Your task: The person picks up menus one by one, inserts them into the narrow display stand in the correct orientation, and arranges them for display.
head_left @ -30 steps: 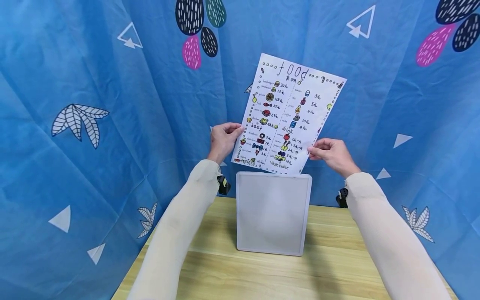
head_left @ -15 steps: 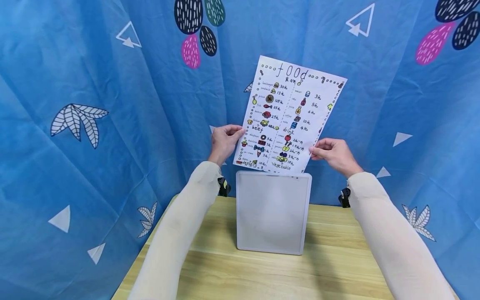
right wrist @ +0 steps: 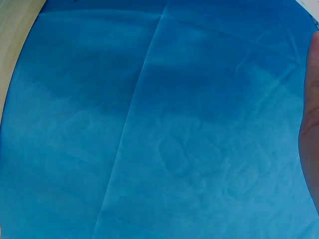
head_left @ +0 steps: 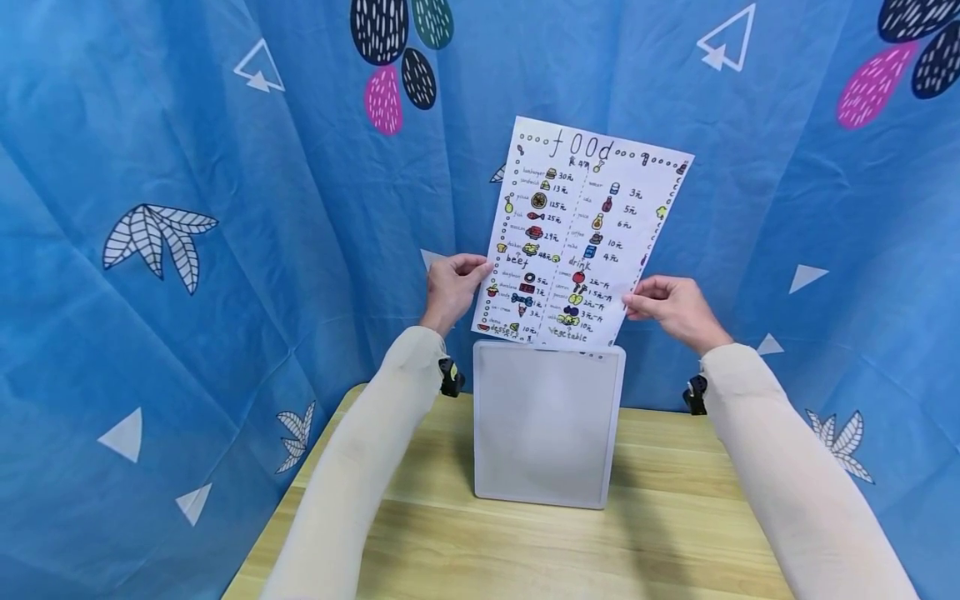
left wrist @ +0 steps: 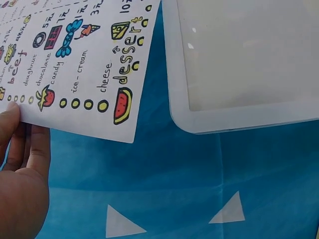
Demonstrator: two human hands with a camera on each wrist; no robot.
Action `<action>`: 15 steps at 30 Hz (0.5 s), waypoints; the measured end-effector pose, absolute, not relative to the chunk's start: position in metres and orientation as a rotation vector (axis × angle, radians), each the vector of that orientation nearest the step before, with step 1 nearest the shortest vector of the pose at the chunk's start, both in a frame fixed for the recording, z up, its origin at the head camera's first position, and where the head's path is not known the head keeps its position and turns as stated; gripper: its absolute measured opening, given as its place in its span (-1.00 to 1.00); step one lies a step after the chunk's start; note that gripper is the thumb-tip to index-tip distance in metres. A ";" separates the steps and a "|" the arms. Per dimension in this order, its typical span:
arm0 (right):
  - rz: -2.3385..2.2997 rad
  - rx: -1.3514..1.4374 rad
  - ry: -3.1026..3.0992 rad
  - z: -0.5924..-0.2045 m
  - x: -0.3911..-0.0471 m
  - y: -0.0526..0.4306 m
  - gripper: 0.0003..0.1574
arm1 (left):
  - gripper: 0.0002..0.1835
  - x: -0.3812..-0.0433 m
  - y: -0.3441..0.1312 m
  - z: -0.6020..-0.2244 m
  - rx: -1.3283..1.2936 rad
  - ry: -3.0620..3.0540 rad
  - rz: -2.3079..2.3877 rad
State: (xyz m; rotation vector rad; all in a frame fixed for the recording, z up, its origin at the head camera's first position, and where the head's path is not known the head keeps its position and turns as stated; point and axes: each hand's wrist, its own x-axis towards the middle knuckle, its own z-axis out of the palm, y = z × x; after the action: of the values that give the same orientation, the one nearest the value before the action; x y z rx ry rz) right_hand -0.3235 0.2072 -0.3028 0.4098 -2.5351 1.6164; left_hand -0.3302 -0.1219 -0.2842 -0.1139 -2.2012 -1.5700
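Observation:
A handwritten paper menu point(head_left: 573, 221) headed "food", with coloured drawings and prices, is held up tilted in the head view. My left hand point(head_left: 452, 293) pinches its left edge between thumb and fingers. On the right edge, lower down, my right hand point(head_left: 678, 312) pinches it too. Directly below stands an upright frame point(head_left: 543, 425) with a white border and a grey panel. The menu's bottom edge meets the frame's top edge, and small dark marks show at the panel's top right. The left wrist view shows the menu's corner beside the frame's rounded corner.
The frame stands on a light wooden table point(head_left: 420, 533). Blue patterned cloth point(head_left: 225, 167) hangs behind and at both sides. A dark camera sits at each wrist. In the right wrist view, mostly cloth shows, with part of my hand at the right edge.
The menu has shifted slightly right at its lower end and turned a little more upright. Both hands have moved slightly right with it, keeping their pinch; dark marks now show at the panel's top.

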 end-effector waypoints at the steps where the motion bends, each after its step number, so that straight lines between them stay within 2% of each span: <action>1: 1.615 0.414 -2.534 -0.303 -0.323 0.207 -0.54 | -0.77 -0.330 -0.122 -0.284 -0.111 -2.199 -1.571; 15: 1.607 0.416 -2.518 -0.302 -0.319 0.206 -0.54 | -0.77 -0.329 -0.121 -0.284 -0.112 -2.184 -1.601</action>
State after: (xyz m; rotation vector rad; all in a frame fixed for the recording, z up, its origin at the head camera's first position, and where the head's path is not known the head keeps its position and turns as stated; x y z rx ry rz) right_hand -0.3193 0.2061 -0.3016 0.4164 -2.5184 1.6073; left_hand -0.3294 -0.1208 -0.2841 -0.1115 -2.1842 -1.6010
